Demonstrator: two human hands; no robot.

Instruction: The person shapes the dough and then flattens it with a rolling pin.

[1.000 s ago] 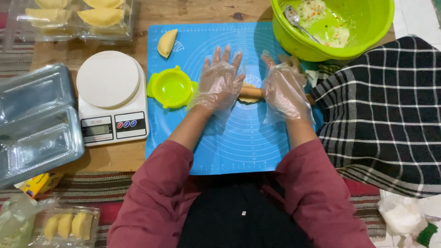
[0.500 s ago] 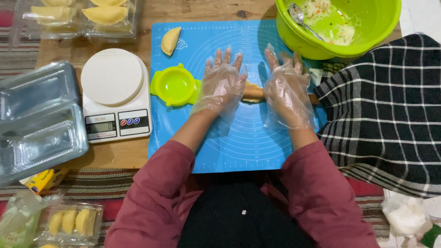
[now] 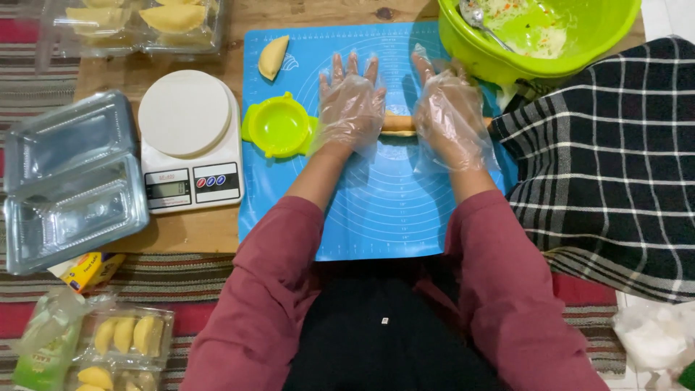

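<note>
Head view is showing both gloved hands pressing flat, fingers spread and clamped on nothing, on a wooden rolling pin (image 3: 399, 123) lying across the blue mat (image 3: 376, 210) — left hand (image 3: 352, 105) beside the green dumpling mould (image 3: 278, 126), right hand (image 3: 450, 116) just below the green bowl (image 3: 572, 54).

Smooth matt blue silicone mat (image 3: 376, 210), wooden rolling pin (image 3: 399, 124), glossy green plastic bowl (image 3: 579, 43).

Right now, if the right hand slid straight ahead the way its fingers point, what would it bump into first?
The right hand lies flat on the wooden rolling pin, fingers pointing away from the person. Straight ahead is a short strip of blue mat, then most likely the green bowl, whose side looks close to the fingertips.
</note>
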